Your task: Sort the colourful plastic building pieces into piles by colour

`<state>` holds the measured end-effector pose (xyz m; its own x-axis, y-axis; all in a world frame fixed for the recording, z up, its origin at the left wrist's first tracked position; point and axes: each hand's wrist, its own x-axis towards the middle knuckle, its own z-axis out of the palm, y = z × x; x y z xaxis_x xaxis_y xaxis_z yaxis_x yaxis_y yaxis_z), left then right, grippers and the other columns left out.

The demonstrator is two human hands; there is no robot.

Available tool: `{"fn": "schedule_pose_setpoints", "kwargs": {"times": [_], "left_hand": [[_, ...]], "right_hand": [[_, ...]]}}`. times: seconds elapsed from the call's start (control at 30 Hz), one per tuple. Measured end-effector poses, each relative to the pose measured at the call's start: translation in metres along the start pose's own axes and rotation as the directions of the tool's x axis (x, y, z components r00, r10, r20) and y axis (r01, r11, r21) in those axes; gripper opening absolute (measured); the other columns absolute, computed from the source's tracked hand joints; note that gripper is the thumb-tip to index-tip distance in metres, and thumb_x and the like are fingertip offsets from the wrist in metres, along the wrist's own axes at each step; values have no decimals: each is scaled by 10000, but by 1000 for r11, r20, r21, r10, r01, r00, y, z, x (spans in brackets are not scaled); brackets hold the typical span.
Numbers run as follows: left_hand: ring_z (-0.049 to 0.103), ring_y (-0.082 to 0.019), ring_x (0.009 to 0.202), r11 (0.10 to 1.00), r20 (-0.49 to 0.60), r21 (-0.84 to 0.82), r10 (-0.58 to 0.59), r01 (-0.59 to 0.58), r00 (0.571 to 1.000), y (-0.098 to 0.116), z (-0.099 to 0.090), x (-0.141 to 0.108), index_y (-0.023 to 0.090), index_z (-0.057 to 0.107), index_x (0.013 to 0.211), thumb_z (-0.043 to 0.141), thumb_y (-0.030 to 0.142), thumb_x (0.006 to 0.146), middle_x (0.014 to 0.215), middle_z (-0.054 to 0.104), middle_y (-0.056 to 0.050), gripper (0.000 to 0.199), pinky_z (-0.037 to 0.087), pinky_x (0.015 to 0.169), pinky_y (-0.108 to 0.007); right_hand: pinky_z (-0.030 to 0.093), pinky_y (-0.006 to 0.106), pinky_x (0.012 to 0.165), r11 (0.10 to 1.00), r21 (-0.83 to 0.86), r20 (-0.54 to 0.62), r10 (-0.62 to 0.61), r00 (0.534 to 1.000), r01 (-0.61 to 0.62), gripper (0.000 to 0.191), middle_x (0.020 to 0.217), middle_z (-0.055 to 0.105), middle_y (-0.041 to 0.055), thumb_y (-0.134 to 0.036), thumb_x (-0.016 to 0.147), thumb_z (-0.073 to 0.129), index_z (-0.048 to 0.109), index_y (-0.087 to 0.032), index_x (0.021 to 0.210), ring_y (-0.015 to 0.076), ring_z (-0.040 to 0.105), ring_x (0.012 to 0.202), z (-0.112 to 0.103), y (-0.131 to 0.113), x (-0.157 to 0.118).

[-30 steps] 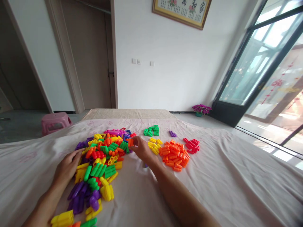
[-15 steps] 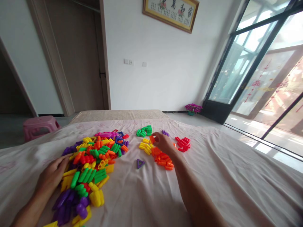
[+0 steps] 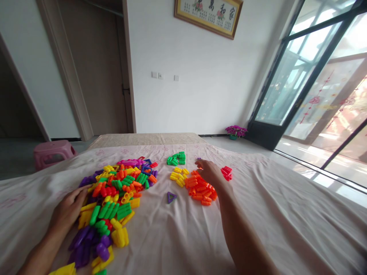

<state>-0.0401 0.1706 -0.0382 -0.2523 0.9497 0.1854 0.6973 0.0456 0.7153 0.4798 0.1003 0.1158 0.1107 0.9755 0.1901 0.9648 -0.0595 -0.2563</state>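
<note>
At the left edge of a mixed pile of colourful plastic building pieces [image 3: 123,187] rests my left hand [image 3: 69,206], fingers stretched out. Its fingertips touch the pile beside a yellow piece [image 3: 91,188]; the undersides of the fingers are hidden. My right hand [image 3: 210,171] hovers over the back of a heap of orange pieces [image 3: 200,191], its fingers apart and no piece visible in them. Left of that heap lie yellow pieces [image 3: 178,176], with green pieces [image 3: 176,158] behind. Red pieces [image 3: 226,173] are partly covered by my right hand, and purple ones almost entirely.
A purple triangle frame [image 3: 171,197] lies alone in front of the small heaps. Wrinkled pale cloth [image 3: 166,236] covers the table. A pink stool [image 3: 54,152] stands at left, and potted purple flowers [image 3: 236,131] sit by the glass door at right.
My right hand has moved right and let go of an orange piece, over the orange heap. My left hand stays at the pile. The view has shifted slightly.
</note>
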Motion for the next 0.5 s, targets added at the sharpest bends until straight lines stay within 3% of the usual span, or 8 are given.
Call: {"fn": "schedule_pose_setpoints", "kwargs": {"times": [0.13, 0.2, 0.33, 0.4, 0.5], "left_hand": [[555, -282, 1284, 1000, -12, 0, 11, -11, 1000, 2, 0, -1, 181, 661, 1248, 357, 540, 924, 1349, 644, -114, 571, 367, 1118, -381], [562, -286, 1278, 1000, -14, -7, 9, -10, 1000, 4, -1, -2, 175, 665, 1238, 362, 536, 921, 1341, 650, -118, 568, 371, 1117, -384], [563, -292, 1277, 1000, -22, -19, 4, -4, 1000, 7, -2, -4, 174, 669, 1225, 364, 539, 922, 1338, 650, -125, 564, 372, 1116, -403], [560, -290, 1278, 1000, -23, -20, 9, -10, 1000, 7, -2, -4, 175, 666, 1233, 365, 541, 922, 1338, 649, -128, 567, 372, 1116, -405], [562, -285, 1275, 999, -17, -28, 23, -24, 1000, 4, -1, -3, 166, 654, 1258, 357, 542, 927, 1333, 651, -134, 583, 376, 1112, -398]], "right_hand": [[457, 286, 920, 944, 161, 68, -302, 951, 288, 386, 1220, 696, 71, -190, 868, 551, 661, -207, 1238, 206, 643, 1098, 37, -55, -1], [447, 297, 966, 908, 203, 89, -389, 917, 366, 457, 1282, 661, 81, -196, 863, 566, 607, -208, 1317, 214, 614, 1156, 60, -79, 1], [450, 317, 967, 877, 186, 81, -464, 882, 444, 613, 1375, 586, 86, -156, 882, 512, 427, -261, 1480, 218, 577, 1200, 99, -113, 10], [459, 326, 942, 866, 139, 96, -494, 864, 480, 586, 1339, 600, 92, -135, 884, 483, 451, -260, 1456, 225, 577, 1180, 112, -123, 14], [476, 323, 868, 885, 55, 120, -466, 876, 463, 456, 1229, 638, 108, -115, 870, 465, 577, -221, 1298, 236, 593, 1112, 125, -128, 16]]}}
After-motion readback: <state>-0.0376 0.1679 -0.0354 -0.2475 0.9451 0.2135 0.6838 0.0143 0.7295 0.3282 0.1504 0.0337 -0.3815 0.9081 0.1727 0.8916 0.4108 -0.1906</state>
